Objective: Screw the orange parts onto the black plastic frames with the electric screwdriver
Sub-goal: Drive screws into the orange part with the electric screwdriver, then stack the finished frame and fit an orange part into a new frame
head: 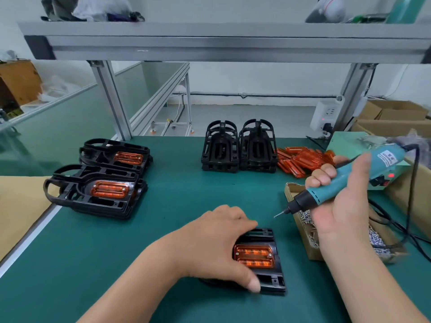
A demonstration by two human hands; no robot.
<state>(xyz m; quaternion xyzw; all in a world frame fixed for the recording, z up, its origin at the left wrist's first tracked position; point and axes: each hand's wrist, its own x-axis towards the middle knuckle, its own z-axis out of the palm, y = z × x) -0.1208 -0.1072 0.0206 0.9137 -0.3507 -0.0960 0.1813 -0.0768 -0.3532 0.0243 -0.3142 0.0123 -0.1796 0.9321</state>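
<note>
**Frame held flat, screwdriver lifted beside it**

In the head view, the left hand (217, 243) lies palm down over a flat black plastic frame (272, 282) on the dark green counter (163, 229). Its fingers curl over the frame's far edge and its thumb presses on the near edge, so it holds the frame between them. A clear orange oblong part (254, 255) sits in the frame's recess, just right of that hand's knuckles.

The right hand (338, 201) is raised above the counter, to the right of the left hand and farther out. Its fingers are wrapped round the body of a teal electric screwdriver (384, 160). The tool slants down toward the left hand, and its thin metal bit (278, 214) hangs in the air beyond the frame, touching nothing. A black cable (410, 194) runs from the tool's rear end.

Under and behind the right hand stands an open brown cardboard box (310, 250) holding small silvery screws (305, 217). Farther out from the right hand lies a heap of loose orange parts (300, 159). Beside the heap, straight out from the left hand, stand two stacks of bare black frames (220, 148). Well to the left of the left hand are two stacks of black frames fitted with orange parts (93, 190).
</note>
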